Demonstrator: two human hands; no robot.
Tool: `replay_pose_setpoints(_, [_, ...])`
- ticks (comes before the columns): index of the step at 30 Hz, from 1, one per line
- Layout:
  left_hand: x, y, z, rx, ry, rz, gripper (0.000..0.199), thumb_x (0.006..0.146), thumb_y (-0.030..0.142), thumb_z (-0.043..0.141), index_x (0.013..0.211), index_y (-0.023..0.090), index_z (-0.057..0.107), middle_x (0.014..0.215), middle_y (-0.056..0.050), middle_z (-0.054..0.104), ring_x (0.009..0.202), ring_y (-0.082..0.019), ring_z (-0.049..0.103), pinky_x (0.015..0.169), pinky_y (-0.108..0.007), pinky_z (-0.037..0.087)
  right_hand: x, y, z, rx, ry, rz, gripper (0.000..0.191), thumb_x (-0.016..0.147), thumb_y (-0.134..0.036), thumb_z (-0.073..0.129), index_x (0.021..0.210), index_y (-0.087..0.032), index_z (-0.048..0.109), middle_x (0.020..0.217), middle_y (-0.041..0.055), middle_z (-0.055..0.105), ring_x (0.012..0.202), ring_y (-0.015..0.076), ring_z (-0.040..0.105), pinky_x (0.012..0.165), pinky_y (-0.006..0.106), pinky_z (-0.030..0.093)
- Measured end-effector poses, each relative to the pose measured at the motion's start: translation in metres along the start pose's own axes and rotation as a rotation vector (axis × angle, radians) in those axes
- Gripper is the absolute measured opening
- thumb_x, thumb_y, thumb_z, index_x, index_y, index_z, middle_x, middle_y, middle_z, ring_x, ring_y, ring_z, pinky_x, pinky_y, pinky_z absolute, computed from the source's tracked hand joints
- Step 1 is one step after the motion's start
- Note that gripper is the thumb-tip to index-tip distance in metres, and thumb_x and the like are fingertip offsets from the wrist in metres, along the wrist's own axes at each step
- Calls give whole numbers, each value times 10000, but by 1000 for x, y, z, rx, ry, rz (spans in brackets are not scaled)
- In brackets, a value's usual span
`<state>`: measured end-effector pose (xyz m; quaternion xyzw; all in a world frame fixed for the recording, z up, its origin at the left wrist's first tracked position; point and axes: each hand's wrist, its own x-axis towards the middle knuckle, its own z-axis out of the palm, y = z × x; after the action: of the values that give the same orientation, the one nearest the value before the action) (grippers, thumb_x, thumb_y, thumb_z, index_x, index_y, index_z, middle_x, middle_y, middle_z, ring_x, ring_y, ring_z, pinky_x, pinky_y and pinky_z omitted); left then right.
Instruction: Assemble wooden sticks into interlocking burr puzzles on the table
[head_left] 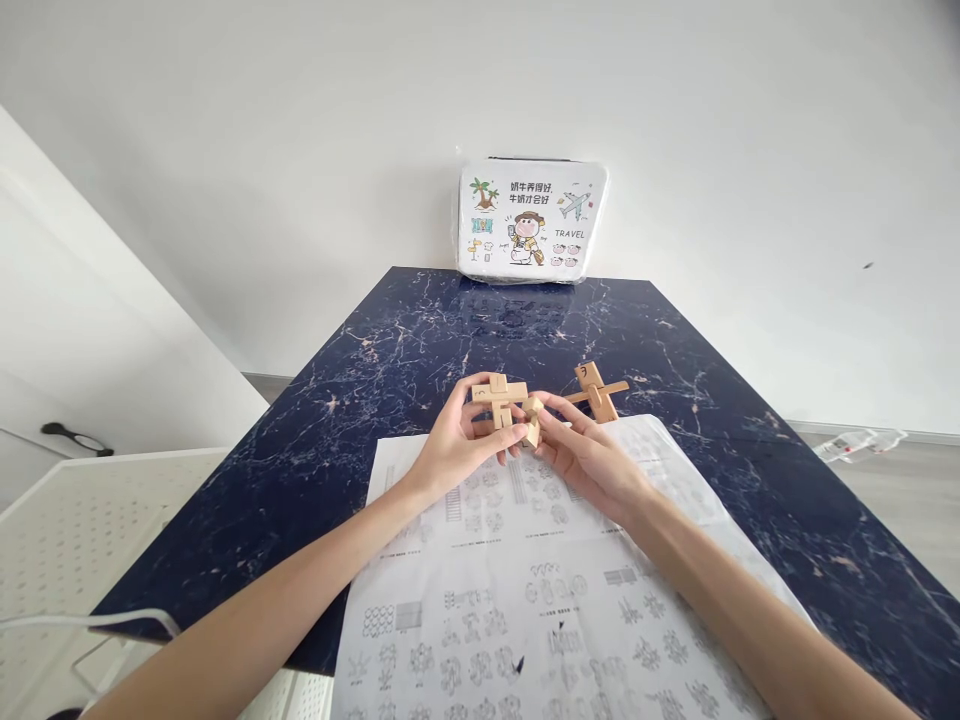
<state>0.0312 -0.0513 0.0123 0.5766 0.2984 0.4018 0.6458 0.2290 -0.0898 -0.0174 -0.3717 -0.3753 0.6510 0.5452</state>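
Observation:
My left hand (466, 432) is closed around a partly joined wooden burr puzzle (498, 392), its pale notched blocks crossing one another and bearing dark marks. Just beside it, my right hand (581, 445) pinches a small notched wooden puzzle piece (532, 420) between thumb and fingers. The two wooden parts are very close together; whether they touch I cannot tell. Behind the right hand, a darker wooden cross-shaped puzzle (598, 392) lies on the table, marked with a black figure. Some fingertips are hidden behind the wood.
A large printed instruction sheet (555, 570) with puzzle diagrams lies under my forearms on the dark blue marbled table (337, 400). At the table's far edge a white case (531, 220) with cartoon prints leans on the wall. A white cable (97, 618) runs at lower left.

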Motion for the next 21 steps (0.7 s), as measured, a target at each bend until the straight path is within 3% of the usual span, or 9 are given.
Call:
replay_pose_setpoints(8, [0, 0, 0, 4, 71, 4, 679, 835, 335, 891, 1364, 232, 478, 1148, -86, 744, 830, -181, 727, 722, -332, 621, -3, -7, 4, -145, -91, -13, 402, 884, -467, 847, 1245, -314, 756, 1351, 66, 730, 1230, 285, 676, 1133, 484, 477])
replay_pose_setpoints(13, [0, 0, -1, 46, 77, -8, 677, 833, 356, 893, 1369, 250, 493, 1158, -90, 743, 893, -216, 747, 740, -340, 610, -6, -6, 6, -278, -67, 22, 463, 823, -435, 908, 1241, -335, 737, 1125, 50, 802, 1098, 286, 730, 1110, 534, 482])
replay_pose_setpoints(17, [0, -3, -2, 50, 84, 21, 692, 841, 368, 887, 1380, 242, 472, 1148, -90, 732, 853, -199, 730, 687, -307, 573, -3, -2, 3, -158, -10, 3, 438, 846, -417, 883, 1252, -326, 745, 1240, 40, 772, 1128, 261, 720, 1141, 497, 480])
replay_pose_setpoints(21, [-1, -7, -4, 195, 101, 108, 680, 843, 367, 890, 1384, 264, 492, 1203, -90, 724, 977, -231, 733, 758, -325, 572, 0, -4, 2, -14, -48, -18, 328, 861, -411, 862, 1153, -279, 794, 1282, 56, 759, 1294, 274, 645, 1229, 463, 419])
